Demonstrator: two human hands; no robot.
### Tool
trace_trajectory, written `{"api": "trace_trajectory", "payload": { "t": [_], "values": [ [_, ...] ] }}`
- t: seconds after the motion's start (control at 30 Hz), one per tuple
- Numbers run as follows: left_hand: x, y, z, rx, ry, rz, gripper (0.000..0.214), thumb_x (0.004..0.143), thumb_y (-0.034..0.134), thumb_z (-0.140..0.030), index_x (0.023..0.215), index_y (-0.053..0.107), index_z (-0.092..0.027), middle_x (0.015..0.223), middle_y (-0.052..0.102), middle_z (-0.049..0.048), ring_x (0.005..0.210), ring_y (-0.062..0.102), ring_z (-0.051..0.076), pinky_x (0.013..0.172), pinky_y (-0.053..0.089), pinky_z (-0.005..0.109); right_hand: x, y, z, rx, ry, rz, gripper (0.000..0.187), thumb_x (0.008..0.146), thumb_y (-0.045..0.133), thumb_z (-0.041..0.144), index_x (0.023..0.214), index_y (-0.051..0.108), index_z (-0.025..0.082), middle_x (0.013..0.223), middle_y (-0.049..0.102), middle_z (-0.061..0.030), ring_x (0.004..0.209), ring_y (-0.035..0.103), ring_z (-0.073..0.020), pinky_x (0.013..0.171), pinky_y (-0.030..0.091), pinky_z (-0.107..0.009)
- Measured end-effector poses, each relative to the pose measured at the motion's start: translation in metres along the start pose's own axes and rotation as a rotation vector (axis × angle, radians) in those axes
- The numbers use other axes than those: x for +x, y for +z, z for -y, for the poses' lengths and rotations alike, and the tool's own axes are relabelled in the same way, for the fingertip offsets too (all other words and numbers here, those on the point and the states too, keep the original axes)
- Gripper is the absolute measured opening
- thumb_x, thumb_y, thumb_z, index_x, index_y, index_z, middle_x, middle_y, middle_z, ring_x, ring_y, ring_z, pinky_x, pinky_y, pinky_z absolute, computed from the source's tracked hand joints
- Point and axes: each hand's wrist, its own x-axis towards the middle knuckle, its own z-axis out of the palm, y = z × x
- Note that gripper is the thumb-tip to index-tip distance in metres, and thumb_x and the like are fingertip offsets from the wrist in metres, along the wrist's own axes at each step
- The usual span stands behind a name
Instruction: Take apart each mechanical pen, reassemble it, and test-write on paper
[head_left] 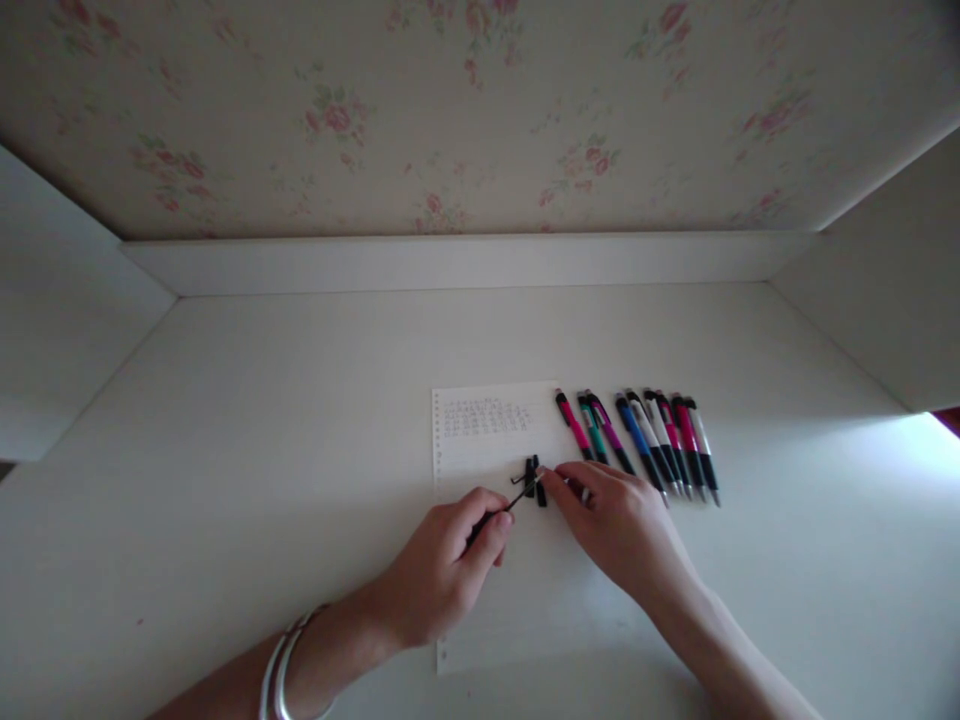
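Note:
My left hand (pixel 454 565) is closed around a black pen barrel (pixel 480 525), and a thin dark refill (pixel 523 492) sticks out of it toward the upper right. At the refill's far end, the thumb and finger of my right hand (pixel 611 515) pinch together on something small that I cannot make out. Just behind the fingertips lie a few small black pen parts (pixel 541 490). Both hands are over a ruled sheet of paper (pixel 480 640) with handwritten lines near its top.
Right of the sheet's top, several click pens lie slanted side by side, among them a pink pen (pixel 573 425) and a blue pen (pixel 636 435). The white desk (pixel 262 430) is bounded by side panels and a back ledge (pixel 465 263), with floral wallpaper (pixel 337 115) behind.

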Motion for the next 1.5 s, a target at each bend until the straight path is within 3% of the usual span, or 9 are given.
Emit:
{"api": "trace_trajectory", "payload": {
  "t": [0.1,0.2,0.27,0.4,0.63,0.8,0.9,1.2,1.5],
  "values": [
    [0.0,0.0,0.0,-0.014,-0.002,-0.003,0.036,0.105,0.038,-0.048,0.093,0.054,-0.018,0.069,0.052,-0.0032,0.054,0.046,0.009,0.051,0.036,0.022,-0.001,-0.004,0.0,0.036,-0.023,-0.101,0.042,0.099,0.053,0.042,0.064,0.064,0.021,0.056,0.06,0.0004,0.048,0.052,-0.0137,0.051,0.037,-0.028],
    [0.001,0.001,0.001,-0.065,-0.019,-0.019,0.038,0.104,0.037,-0.05,0.093,0.054,-0.019,0.069,0.052,-0.0038,0.053,0.045,0.009,0.05,0.036,0.022,-0.006,-0.009,0.005,0.195,-0.158,-0.172,0.028,0.099,0.055,0.031,0.077,0.067,0.019,0.06,0.064,-0.0003,0.048,0.055,-0.0126,0.047,0.041,-0.026],
    [0.002,0.002,0.002,-0.078,-0.022,-0.024,0.038,0.104,0.037,-0.051,0.093,0.054,-0.019,0.068,0.052,-0.0042,0.052,0.044,0.009,0.049,0.035,0.021,-0.008,-0.01,0.01,0.305,-0.363,-0.117,0.015,0.098,0.057,0.023,0.1,0.07,0.017,0.08,0.075,-0.0046,0.063,0.068,-0.0148,0.055,0.051,-0.025],
    [0.002,0.001,0.001,-0.039,0.002,-0.029,0.035,0.104,0.041,-0.05,0.093,0.054,-0.019,0.069,0.052,-0.0048,0.053,0.045,0.008,0.051,0.035,0.021,-0.008,-0.008,0.017,0.286,-0.654,0.025,0.028,0.096,0.058,0.015,0.122,0.067,0.018,0.114,0.077,-0.0104,0.095,0.074,-0.022,0.079,0.06,-0.035],
    [0.002,0.0,-0.001,0.04,0.012,0.004,0.033,0.104,0.04,-0.043,0.087,0.054,-0.018,0.067,0.05,-0.0053,0.053,0.045,0.008,0.053,0.036,0.021,-0.007,-0.01,0.012,0.376,-0.521,-0.184,0.033,0.091,0.062,0.007,0.12,0.071,0.02,0.114,0.078,-0.0082,0.096,0.076,-0.0204,0.082,0.064,-0.031],
    [0.001,0.0,0.001,0.048,0.025,0.007,0.032,0.105,0.039,-0.044,0.096,0.057,-0.018,0.069,0.051,-0.0047,0.052,0.045,0.008,0.052,0.035,0.022,-0.003,-0.018,-0.002,0.394,-0.057,-0.497,0.012,0.084,0.075,0.022,0.094,0.08,0.025,0.095,0.081,-0.0041,0.078,0.077,-0.0208,0.063,0.065,-0.028],
    [0.001,0.0,0.0,0.058,0.034,-0.002,0.031,0.104,0.041,-0.043,0.096,0.057,-0.018,0.069,0.052,-0.0043,0.054,0.046,0.009,0.053,0.036,0.022,0.005,-0.019,-0.011,0.386,0.089,-0.377,0.012,0.085,0.073,0.03,0.09,0.08,0.023,0.087,0.08,-0.0041,0.066,0.075,-0.0184,0.057,0.063,-0.027],
    [0.001,-0.001,-0.004,0.15,0.089,-0.033,0.029,0.104,0.043,-0.039,0.093,0.059,-0.018,0.069,0.054,-0.0025,0.064,0.05,0.012,0.062,0.039,0.024,0.002,-0.003,-0.011,0.005,-0.126,-0.174,0.022,0.094,0.058,0.026,0.092,0.08,0.022,0.097,0.079,-0.0065,0.075,0.076,-0.0197,0.068,0.061,-0.029],
    [-0.001,-0.002,-0.005,0.082,0.041,-0.01,0.034,0.104,0.041,-0.044,0.097,0.06,-0.017,0.071,0.056,-0.0011,0.058,0.049,0.012,0.055,0.038,0.023,0.0,-0.001,-0.005,0.105,-0.145,-0.099,0.02,0.095,0.056,0.024,0.094,0.076,0.022,0.094,0.079,-0.0056,0.069,0.073,-0.018,0.061,0.058,-0.027]
  ]
}}
